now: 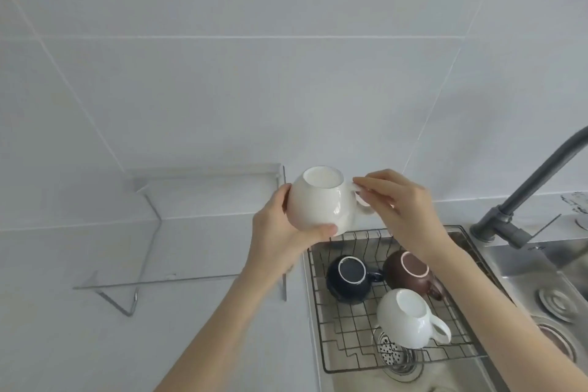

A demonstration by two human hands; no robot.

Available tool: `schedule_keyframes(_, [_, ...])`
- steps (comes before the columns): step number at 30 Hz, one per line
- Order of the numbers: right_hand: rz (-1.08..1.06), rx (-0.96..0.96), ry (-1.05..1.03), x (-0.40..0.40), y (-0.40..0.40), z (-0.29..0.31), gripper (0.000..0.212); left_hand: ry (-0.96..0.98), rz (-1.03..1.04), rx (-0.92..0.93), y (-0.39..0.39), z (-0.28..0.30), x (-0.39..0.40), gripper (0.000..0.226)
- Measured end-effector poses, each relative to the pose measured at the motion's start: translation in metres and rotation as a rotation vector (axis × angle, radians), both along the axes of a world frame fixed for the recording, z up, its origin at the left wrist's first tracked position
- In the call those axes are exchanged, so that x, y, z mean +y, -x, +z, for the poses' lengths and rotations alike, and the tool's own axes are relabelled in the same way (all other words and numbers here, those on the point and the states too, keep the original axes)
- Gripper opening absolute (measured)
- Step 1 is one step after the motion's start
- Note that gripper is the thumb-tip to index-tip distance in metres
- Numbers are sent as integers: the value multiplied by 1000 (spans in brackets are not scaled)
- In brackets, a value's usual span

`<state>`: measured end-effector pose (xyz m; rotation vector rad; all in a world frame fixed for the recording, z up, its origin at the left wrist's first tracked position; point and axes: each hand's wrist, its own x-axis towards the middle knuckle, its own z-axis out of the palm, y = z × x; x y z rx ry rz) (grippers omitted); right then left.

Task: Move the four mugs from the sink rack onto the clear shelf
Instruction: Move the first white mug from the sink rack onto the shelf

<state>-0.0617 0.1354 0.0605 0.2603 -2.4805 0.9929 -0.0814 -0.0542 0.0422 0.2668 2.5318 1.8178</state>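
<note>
A white mug (321, 199) is held upside down in the air between the clear shelf and the sink rack. My left hand (283, 229) cups its body from the left and below. My right hand (404, 207) pinches its handle on the right. Three mugs stand upside down in the wire sink rack (331, 356): a dark blue mug (348, 278), a brown mug (409, 270) and a second white mug (405, 316). The clear shelf (203, 232) stands on the counter at the left with nothing on it.
A grey faucet (521, 200) rises at the right behind the steel sink (541, 270). A drain strainer (393, 355) lies under the rack. White tiled wall fills the background. The white counter (63, 328) spreads around the shelf.
</note>
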Motion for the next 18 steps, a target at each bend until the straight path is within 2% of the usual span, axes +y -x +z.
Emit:
schedule_keyframes(4, [78, 104, -159, -37, 45, -7, 26, 43, 139, 87, 23, 3, -29, 74])
schedule_keyframes(9, [181, 136, -398, -72, 103, -26, 42, 50, 283, 55, 57, -14, -57, 59])
schedule_keyframes(13, [221, 120, -422, -83, 134, -47, 49, 50, 358, 26, 77, -31, -61, 67])
schedule_keyframes(18, [226, 105, -380, -84, 153, -68, 46, -11, 420, -5, 84, -43, -54, 77])
